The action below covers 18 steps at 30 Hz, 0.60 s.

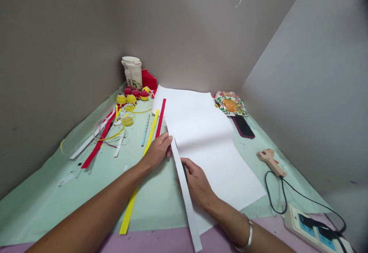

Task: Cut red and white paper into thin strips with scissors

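White strip (185, 184): runs from 6 o'clock up to my left fingertips, along the edge of the white sheet.
Socket block (296, 219): 4 o'clock, at the counter's (161, 207) near edge.
Right grip (195, 180): I'm curled round a dark handle (184, 171) beside the strip.
Glue gun (271, 161): 3 o'clock, on its side.
Left grip (158, 148): I pinch the strip's far end.
Phone (243, 126): 2 o'clock.
White sheet (198, 119): spreads from 12 to 4.
Tub (134, 73): 11 o'clock, by the wall (201, 34).
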Each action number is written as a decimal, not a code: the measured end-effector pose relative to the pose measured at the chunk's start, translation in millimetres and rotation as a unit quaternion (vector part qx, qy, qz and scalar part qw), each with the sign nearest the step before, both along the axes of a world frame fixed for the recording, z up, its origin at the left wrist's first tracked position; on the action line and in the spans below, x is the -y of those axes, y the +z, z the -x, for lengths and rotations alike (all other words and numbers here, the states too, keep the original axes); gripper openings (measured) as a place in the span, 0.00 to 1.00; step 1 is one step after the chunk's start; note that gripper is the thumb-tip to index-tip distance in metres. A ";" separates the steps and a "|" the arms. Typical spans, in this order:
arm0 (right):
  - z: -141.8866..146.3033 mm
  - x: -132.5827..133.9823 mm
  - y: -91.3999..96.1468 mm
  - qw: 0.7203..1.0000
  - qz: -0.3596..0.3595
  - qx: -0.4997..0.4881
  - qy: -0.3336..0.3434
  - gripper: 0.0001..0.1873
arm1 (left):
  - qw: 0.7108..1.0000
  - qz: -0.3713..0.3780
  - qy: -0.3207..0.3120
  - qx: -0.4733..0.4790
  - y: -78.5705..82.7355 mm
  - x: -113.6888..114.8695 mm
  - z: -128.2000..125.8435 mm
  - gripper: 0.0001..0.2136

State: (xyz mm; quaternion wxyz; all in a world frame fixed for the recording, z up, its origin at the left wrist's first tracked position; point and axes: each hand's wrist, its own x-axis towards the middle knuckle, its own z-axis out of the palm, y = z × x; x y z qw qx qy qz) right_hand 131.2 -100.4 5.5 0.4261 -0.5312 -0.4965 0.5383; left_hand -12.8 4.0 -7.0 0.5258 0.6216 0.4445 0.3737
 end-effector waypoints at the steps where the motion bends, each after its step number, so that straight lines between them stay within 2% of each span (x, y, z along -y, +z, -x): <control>1: 0.3 0.1 0.7 1.000 0.003 -0.003 0.000 0.17 | 1.000 -0.002 0.000 -0.003 0.1 0.1 0.1 0.15; 18: -1.0 0.1 -1.0 1.000 0.003 -0.007 0.000 0.17 | 1.000 0.001 0.002 -0.012 3.9 1.1 -2.4 0.15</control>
